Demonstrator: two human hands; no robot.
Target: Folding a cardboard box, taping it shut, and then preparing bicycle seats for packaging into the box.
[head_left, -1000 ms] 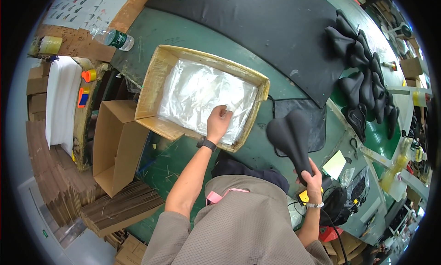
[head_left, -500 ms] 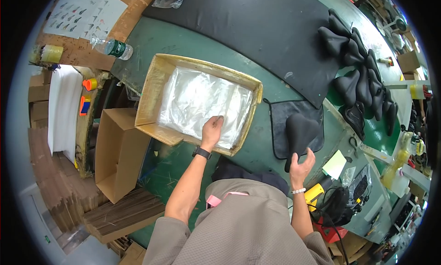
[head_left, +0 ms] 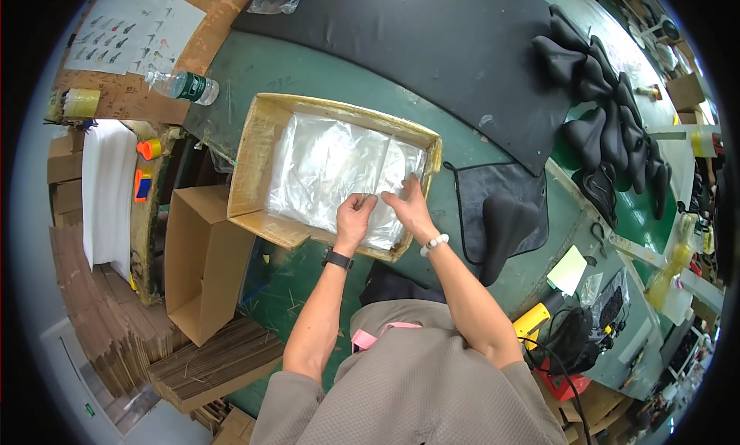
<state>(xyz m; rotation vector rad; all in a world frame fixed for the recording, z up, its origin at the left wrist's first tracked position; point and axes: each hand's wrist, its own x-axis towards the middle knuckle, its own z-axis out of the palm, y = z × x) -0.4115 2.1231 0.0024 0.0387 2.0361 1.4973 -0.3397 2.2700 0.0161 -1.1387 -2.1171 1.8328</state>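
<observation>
Clear plastic bags [head_left: 320,164] lie stacked inside a shallow cardboard box [head_left: 248,164] on the green table. Over the near side of the stack, my left hand [head_left: 355,220] pinches the edge of a plastic bag between thumb and fingers. Close beside it on the right, my right hand [head_left: 411,212] hovers over the bags with thumb and fingers apart. It holds nothing that I can make out. To the right of the box, a black bicycle saddle [head_left: 509,228] rests on a dark cloth [head_left: 479,189].
Several black saddles [head_left: 613,137] are heaped at the far right. A black mat [head_left: 432,52] covers the back of the table. A water bottle [head_left: 193,87] lies at the left, above an open carton [head_left: 202,260]. A yellow-handled tool [head_left: 532,322] is at the right.
My right hand has moved left, from beside the saddle to over the bags near my left hand. My left hand has stayed at the bags. The saddle remains on the cloth.
</observation>
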